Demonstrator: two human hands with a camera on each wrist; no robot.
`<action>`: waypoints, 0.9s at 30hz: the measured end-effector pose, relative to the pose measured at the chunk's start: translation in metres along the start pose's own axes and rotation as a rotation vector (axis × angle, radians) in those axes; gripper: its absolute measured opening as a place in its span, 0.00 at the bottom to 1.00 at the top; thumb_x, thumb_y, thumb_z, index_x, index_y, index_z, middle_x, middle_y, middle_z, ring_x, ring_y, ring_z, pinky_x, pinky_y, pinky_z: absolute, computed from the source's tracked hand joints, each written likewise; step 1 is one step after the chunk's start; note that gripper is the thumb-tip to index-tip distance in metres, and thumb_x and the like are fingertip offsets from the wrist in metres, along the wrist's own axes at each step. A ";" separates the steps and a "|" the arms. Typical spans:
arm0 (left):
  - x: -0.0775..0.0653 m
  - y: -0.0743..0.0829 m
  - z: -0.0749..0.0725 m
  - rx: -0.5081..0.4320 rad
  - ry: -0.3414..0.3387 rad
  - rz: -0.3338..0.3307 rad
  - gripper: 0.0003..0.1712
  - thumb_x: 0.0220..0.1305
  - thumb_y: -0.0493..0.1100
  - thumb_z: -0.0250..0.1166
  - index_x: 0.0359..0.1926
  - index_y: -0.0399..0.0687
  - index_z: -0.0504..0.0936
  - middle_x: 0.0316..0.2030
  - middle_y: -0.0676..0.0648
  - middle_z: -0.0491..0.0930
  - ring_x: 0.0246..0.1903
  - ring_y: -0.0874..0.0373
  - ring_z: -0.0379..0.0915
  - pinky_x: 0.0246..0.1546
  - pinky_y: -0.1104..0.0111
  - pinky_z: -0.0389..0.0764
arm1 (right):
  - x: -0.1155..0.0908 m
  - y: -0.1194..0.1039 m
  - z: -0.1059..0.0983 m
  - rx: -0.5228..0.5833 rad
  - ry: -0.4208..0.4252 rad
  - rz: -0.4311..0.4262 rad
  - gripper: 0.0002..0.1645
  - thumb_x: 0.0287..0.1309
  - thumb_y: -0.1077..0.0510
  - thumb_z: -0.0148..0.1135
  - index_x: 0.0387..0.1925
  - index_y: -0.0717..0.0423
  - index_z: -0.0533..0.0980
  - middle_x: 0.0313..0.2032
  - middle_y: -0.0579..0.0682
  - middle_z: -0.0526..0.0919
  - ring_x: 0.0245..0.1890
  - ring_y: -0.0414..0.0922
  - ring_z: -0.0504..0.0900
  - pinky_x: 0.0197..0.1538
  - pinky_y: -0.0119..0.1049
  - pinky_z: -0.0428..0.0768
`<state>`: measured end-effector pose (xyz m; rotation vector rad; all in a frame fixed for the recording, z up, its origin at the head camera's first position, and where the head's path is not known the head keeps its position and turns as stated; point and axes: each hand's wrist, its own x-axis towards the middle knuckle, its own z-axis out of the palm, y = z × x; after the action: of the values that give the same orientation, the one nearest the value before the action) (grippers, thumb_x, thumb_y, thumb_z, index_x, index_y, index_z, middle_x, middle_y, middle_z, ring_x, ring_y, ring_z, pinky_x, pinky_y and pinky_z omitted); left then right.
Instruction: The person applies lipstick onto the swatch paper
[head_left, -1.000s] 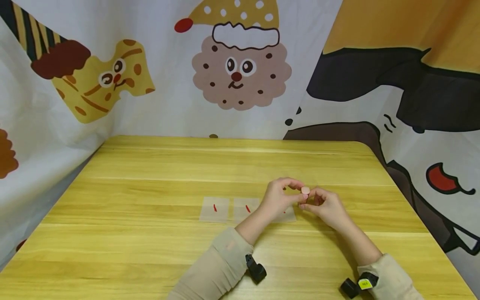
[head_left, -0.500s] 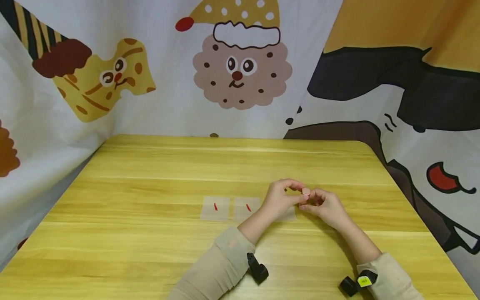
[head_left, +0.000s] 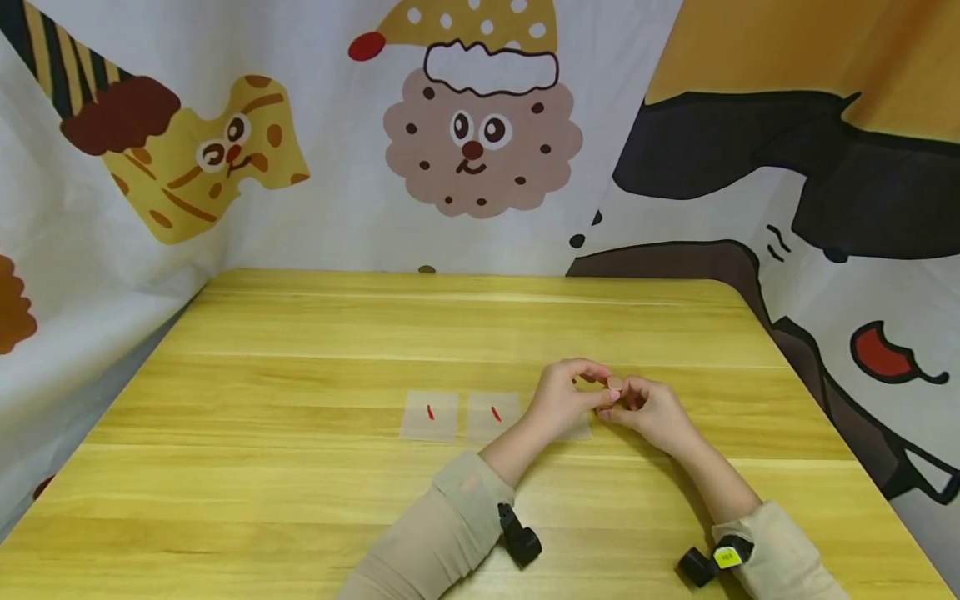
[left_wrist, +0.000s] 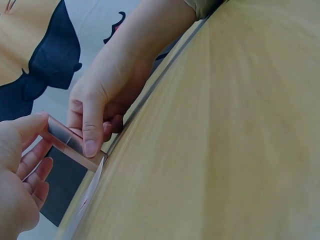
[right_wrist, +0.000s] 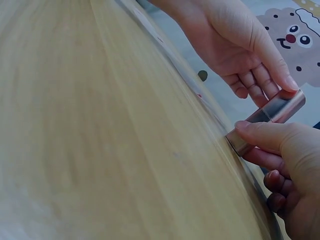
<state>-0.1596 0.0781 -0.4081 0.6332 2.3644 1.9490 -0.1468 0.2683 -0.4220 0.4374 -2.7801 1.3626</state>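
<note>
A shiny rose-gold lipstick tube [right_wrist: 267,114], with a seam round its middle, stands slightly tilted between both hands. My left hand [head_left: 562,396] pinches its upper end between thumb and fingers, the other fingers loosely bent below. My right hand [head_left: 656,417] grips the lower end with thumb and index finger, as the right wrist view shows. From the head camera, only the small pale top of the lipstick [head_left: 615,383] shows between the fingertips. Just left of it lies a translucent paper square [head_left: 579,430], mostly hidden behind the left hand and wrist.
Two more paper squares [head_left: 443,427], each with a red stroke, lie in a row to the left on the wooden table [head_left: 300,500]. A cartoon-printed curtain [head_left: 322,217] hangs behind the table. Black wrist cameras [head_left: 519,537] sit at both sleeve cuffs.
Both hands keep their hold on the lipstick. The left hand and forearm have shifted slightly right, and the lipstick's pale top shows less, its tilt slightly changed.
</note>
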 end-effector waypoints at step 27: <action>-0.002 0.003 0.003 0.007 0.000 -0.025 0.12 0.55 0.43 0.73 0.41 0.48 0.85 0.35 0.61 0.79 0.40 0.65 0.71 0.38 0.73 0.73 | -0.001 0.000 0.000 -0.051 -0.025 -0.006 0.16 0.48 0.59 0.75 0.29 0.59 0.74 0.19 0.47 0.65 0.22 0.44 0.66 0.24 0.33 0.64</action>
<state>-0.1562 0.0807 -0.4066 0.6014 2.3683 1.9319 -0.1455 0.2685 -0.4222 0.4637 -2.8238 1.2911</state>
